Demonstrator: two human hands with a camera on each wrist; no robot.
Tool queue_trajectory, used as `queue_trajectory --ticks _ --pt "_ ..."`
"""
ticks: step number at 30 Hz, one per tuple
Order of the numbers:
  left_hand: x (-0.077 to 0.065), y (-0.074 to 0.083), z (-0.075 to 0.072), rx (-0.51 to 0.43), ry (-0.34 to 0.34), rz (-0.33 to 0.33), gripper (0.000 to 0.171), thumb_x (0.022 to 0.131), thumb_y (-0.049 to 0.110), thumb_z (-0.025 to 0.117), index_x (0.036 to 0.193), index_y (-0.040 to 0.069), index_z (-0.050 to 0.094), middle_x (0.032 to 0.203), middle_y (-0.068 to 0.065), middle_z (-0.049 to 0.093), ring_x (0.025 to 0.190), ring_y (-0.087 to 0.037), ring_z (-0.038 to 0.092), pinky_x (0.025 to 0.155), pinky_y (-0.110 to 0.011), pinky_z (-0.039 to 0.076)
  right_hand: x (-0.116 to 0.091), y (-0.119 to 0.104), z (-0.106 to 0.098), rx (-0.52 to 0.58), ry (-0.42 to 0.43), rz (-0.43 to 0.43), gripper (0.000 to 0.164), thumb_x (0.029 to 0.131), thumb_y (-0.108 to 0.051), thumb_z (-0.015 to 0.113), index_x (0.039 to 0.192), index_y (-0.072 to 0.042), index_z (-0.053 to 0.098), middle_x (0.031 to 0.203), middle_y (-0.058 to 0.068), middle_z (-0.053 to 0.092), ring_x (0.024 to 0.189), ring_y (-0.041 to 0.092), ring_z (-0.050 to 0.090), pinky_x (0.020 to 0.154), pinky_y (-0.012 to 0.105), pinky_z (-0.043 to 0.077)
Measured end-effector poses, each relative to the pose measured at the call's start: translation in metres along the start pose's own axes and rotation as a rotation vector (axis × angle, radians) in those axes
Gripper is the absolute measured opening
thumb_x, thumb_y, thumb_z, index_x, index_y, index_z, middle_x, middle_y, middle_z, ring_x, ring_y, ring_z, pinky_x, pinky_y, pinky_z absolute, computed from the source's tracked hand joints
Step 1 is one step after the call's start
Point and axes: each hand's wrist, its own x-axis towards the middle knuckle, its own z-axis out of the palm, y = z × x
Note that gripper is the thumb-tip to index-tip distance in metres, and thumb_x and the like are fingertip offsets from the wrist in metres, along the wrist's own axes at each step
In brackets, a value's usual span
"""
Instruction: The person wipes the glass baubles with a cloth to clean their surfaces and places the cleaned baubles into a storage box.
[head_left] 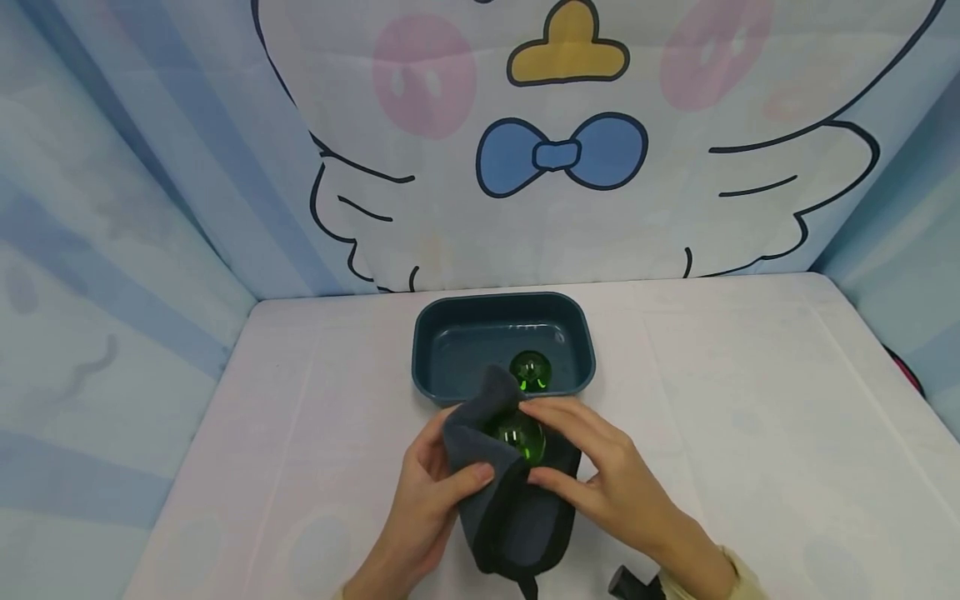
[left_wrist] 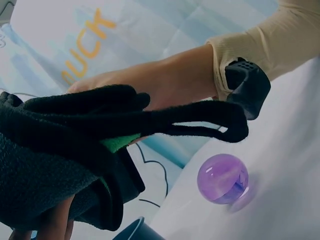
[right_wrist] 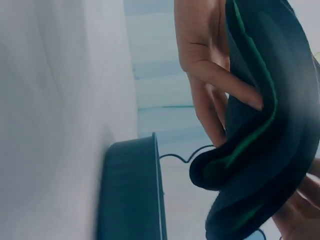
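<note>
My left hand grips a dark blue-grey cloth with black edging, its thumb on the near face. Folded partly around a clear green ball, the cloth leaves the ball's upper side showing. Thumb and forefinger of my right hand pinch the ball from its right side. A black loop on the cloth hangs free in the left wrist view. Left-hand fingers show at the cloth in the right wrist view, where the ball is hidden by folds.
Just beyond the hands stands a dark teal tray with another green ball in its near right part. A purple ball lies on the white-covered table in the left wrist view. Printed curtains enclose the table's back and sides.
</note>
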Motion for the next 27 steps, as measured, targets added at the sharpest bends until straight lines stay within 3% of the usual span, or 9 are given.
queue_trajectory --ticks 6,9,14,22,27 --pt "0.0011 0.0003 0.0017 0.010 0.031 -0.013 0.058 0.081 0.001 0.074 0.135 0.009 0.053 0.135 -0.010 0.055 0.118 -0.022 0.053 0.094 -0.031 0.055 0.0035 0.0009 -0.0018 0.004 -0.022 -0.142 0.061 0.084 -0.023 0.080 0.138 -0.006 0.056 0.139 0.010 0.054 0.129 0.019 0.051 0.108 0.020 0.043" --pt "0.0011 0.0002 0.0020 0.016 0.034 -0.019 0.058 0.081 0.001 0.074 0.135 0.008 0.053 0.135 -0.011 0.055 0.118 -0.023 0.053 0.095 -0.031 0.055 0.0043 0.0014 -0.0018 -0.004 -0.019 -0.171 0.054 0.087 -0.024 0.076 0.136 -0.007 0.058 0.136 0.010 0.057 0.126 0.019 0.054 0.107 0.019 0.044" --pt "0.0007 -0.0002 0.0026 0.028 0.048 -0.035 0.058 0.082 0.001 0.075 0.135 0.008 0.053 0.133 -0.011 0.056 0.118 -0.024 0.054 0.095 -0.031 0.055 0.0031 0.0014 -0.0019 -0.015 -0.013 -0.112 0.057 0.083 -0.019 0.080 0.135 -0.007 0.059 0.132 0.008 0.060 0.122 0.019 0.058 0.102 0.020 0.048" --pt "0.0009 -0.0008 0.0036 0.042 0.072 -0.054 0.057 0.081 0.002 0.076 0.133 0.008 0.055 0.131 -0.010 0.058 0.117 -0.024 0.054 0.095 -0.032 0.055 0.0012 0.0019 -0.0004 -0.022 -0.017 0.020 0.058 0.079 -0.012 0.082 0.133 -0.011 0.060 0.124 0.004 0.066 0.107 0.015 0.065 0.084 0.031 0.060" --pt "0.0003 -0.0006 0.0029 0.105 0.064 0.035 0.058 0.078 -0.001 0.078 0.132 0.007 0.056 0.129 -0.012 0.056 0.111 -0.024 0.058 0.092 -0.033 0.057 0.0012 0.0037 -0.0017 -0.004 -0.052 0.054 0.062 0.080 -0.007 0.081 0.137 -0.013 0.057 0.130 0.003 0.063 0.112 0.016 0.063 0.086 0.031 0.059"
